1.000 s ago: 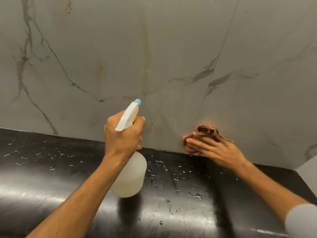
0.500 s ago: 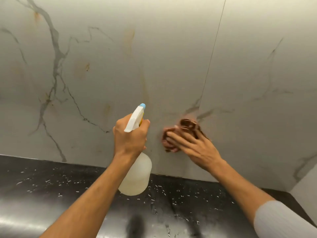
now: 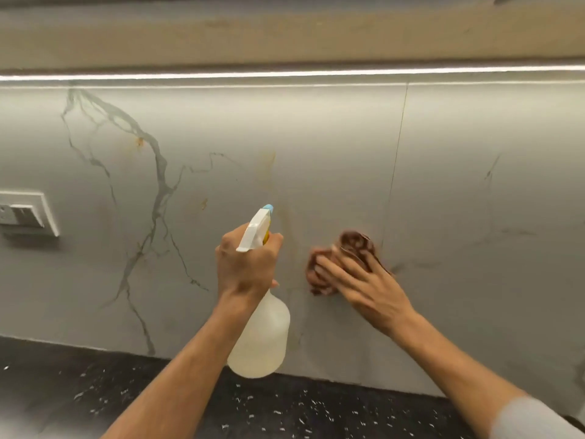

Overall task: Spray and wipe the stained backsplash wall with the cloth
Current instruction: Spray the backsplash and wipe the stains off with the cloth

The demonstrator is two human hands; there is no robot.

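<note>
The brown cloth (image 3: 343, 264) is bunched flat on the backsplash wall (image 3: 474, 217) just left of the panel seam, pressed there by the right hand (image 3: 370, 289) with straight fingers. The left hand (image 3: 247, 267) grips the spray bottle (image 3: 262, 340) by its neck, nozzle toward the yellowish streak (image 3: 269, 166). Spraying now could soak the wiping fingers, and runoff might drip onto the black counter (image 3: 95, 391)

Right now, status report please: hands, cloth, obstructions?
Left hand grips spray bottle. Right hand presses cloth flat on backsplash. No obstructions.
</note>
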